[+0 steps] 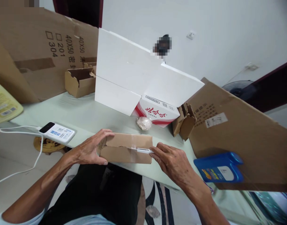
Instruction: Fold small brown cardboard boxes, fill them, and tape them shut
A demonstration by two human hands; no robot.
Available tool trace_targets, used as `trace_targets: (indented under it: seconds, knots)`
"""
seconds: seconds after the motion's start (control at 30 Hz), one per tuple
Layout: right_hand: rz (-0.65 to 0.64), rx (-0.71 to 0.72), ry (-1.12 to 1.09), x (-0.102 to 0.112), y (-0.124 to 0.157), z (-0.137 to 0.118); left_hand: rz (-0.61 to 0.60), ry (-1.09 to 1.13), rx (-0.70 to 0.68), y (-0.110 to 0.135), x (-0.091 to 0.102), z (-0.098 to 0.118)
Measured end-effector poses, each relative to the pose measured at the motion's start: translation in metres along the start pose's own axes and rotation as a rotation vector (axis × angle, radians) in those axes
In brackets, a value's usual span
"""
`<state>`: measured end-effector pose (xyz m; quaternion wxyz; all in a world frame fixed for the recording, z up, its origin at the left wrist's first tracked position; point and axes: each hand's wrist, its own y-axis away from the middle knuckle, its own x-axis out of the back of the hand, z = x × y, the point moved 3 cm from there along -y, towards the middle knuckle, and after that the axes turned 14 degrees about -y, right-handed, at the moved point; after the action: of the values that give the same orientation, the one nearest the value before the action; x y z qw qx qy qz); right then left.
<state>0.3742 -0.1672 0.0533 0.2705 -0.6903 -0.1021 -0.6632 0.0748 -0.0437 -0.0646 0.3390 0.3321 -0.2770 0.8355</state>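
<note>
A small brown cardboard box (126, 155) lies at the table's near edge, its long seam facing up and a strip of clear tape across it. My left hand (93, 148) grips the box's left end, thumb on the near side and fingers on the far side. In my right hand (170, 156) is a white utility knife (144, 151), pinched between thumb and fingers. Its tip lies along the seam at the tape. Just beyond the box sits a roll of clear tape (144, 123).
White panels (124, 68) stand behind a red-and-white carton (155, 109). Large cardboard sheets rise at left (40, 56) and right (239, 134). A blue bottle (218, 167), a yellow jug (5, 103), open small boxes (79, 82) and a white power bank (57, 132) with a cable surround the work.
</note>
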Motion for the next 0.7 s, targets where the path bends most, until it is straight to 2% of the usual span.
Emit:
trace_targets:
  seconds: [0.33, 0.7]
  knots:
    - [-0.017, -0.008, 0.076, -0.001, 0.0, -0.001, 0.015, -0.006, -0.014, 0.001, -0.003, -0.001]
    - [0.018, -0.038, 0.173, 0.007, 0.022, 0.003, 0.008, -0.021, -0.011, -0.001, -0.005, 0.005]
